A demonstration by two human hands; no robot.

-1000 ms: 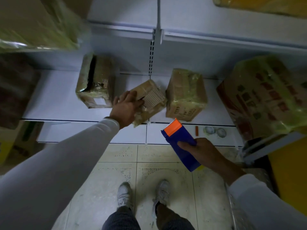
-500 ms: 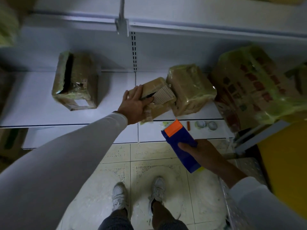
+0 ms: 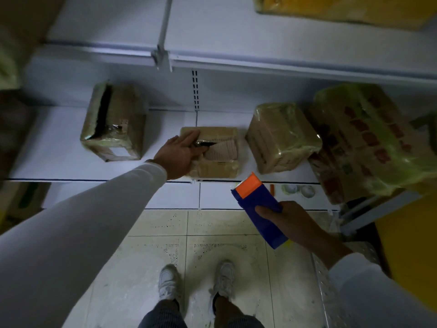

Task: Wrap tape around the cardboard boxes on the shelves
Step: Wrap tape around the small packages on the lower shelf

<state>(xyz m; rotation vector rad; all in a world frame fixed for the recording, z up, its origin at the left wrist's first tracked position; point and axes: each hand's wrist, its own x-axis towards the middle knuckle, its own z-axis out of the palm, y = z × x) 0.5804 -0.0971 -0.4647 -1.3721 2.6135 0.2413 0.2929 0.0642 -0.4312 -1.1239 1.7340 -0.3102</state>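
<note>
A yellowish film-wrapped package (image 3: 343,9) on the top white shelf is cut off by the frame's upper edge, and a large printed carton under greenish plastic wrap (image 3: 369,143) runs out at the right edge. Blurred shapes at the far left, among them a greenish bundle (image 3: 8,67), cannot be identified. The left hand (image 3: 178,155) covers the left end of a small brown cardboard box (image 3: 217,152); the box's pale label is too blurred to read. The right hand (image 3: 293,221) hides the lower end of a blue tape dispenser with an orange tip (image 3: 257,207). Two small round objects (image 3: 299,191) on the lower shelf are too small to tell.
</note>
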